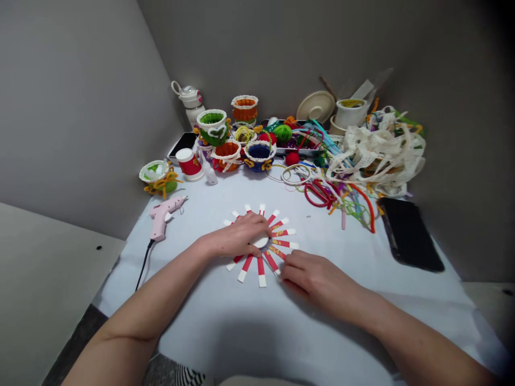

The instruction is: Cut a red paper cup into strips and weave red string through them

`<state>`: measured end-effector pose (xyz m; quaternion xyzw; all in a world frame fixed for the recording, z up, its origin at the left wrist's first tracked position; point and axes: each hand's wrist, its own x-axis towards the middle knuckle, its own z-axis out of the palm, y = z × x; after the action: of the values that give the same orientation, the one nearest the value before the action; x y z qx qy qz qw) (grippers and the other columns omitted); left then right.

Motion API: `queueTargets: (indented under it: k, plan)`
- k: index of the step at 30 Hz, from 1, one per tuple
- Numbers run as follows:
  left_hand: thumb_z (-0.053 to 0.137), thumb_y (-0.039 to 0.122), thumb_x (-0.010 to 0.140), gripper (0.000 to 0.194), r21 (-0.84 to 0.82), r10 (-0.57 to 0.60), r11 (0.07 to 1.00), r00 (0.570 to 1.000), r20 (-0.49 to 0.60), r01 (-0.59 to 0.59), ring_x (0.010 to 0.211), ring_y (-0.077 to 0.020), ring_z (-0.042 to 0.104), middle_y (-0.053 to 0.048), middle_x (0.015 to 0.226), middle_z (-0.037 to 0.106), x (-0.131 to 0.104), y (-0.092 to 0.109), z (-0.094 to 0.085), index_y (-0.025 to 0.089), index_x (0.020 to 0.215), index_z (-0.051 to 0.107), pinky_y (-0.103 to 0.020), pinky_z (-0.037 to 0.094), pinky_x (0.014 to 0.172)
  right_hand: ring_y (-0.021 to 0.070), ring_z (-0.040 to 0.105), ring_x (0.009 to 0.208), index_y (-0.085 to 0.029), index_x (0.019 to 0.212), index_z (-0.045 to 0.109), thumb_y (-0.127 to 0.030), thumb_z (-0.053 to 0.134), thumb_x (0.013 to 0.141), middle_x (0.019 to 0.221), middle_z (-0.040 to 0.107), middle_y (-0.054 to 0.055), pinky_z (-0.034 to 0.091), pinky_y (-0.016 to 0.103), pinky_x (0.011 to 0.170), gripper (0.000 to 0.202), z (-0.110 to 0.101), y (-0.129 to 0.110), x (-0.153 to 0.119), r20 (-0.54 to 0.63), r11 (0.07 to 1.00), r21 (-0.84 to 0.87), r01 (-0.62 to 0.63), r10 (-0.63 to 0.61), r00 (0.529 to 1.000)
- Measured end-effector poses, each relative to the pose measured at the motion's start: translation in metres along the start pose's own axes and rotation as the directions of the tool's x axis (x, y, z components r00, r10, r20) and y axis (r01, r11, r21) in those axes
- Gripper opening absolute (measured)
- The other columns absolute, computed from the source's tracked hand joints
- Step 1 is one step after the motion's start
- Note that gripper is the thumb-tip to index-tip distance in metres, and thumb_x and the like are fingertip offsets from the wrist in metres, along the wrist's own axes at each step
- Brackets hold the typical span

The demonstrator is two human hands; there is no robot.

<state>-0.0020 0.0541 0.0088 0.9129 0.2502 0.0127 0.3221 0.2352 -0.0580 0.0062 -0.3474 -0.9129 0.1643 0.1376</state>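
Note:
A paper cup (260,266), cut into red-and-white strips, is splayed out like a sun on the white tabletop. Over its centre lies my left hand (243,236), thumb and fingers curled about the round white base (260,242) and covering some of the left strips. At the lower right of the ring, my right hand (303,273) has its fingertips closed on the end of one strip; the pinched tip is partly hidden.
A pink glue gun (163,215) with a black cord lies left, near an uncut red cup (189,164). Yarn-wrapped cups (227,155) stand behind. Red-handled scissors (319,194), cream lace (370,150) and a black phone (410,233) are at right.

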Motion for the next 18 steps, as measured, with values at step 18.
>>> queueTargets:
  k: [18]
  plan:
    - [0.073,0.019,0.087,0.034,-0.019,0.029,0.999,1.0,0.003,-0.029,0.122,-0.0272,0.049,-0.008,0.125,0.058,0.002,0.0,-0.001,0.023,0.119,0.06,-0.045,0.038,0.108,0.0193,0.056,0.078,-0.017,0.079,0.064,-0.018,0.058,0.098,0.08,0.062,0.005,0.037,0.031,0.066,0.019,0.006,0.019,-0.005,-0.079,0.948,-0.178,-0.263,0.252,0.964]
